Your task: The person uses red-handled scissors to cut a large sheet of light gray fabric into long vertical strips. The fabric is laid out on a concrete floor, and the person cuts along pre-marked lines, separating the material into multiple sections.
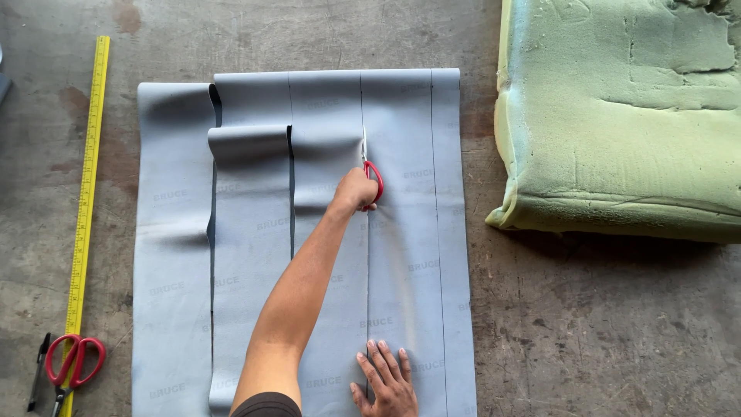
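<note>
Scissors with red handles (370, 166) sit in my extended hand (355, 190), out at the far middle of the grey fabric sheet (405, 232) spread on the concrete floor (587, 324). Which arm this is I can't fix for certain; I log it as my left hand, reaching across. Its fingers are curled closed through the red handles, blades pointing away along a ruled line, partly into the cloth. How wide the blades stand, I cannot tell.

My right hand (386, 378) lies flat at the near edge of the sheet, fingers spread wide, palm down, gripping nothing, just pressing the cloth.

Sheet already split into long strips at its left part; two strips curl up at their far ends.

Left of the sheet: yellow measuring stick (86, 185) running near to far on the floor. At its near end a second pair of red-handled scissors (71, 364), beside a dark marker pen (38, 371).

Far right: block of green foam (617, 116), well apart from the sheet. No containers in view.
</note>
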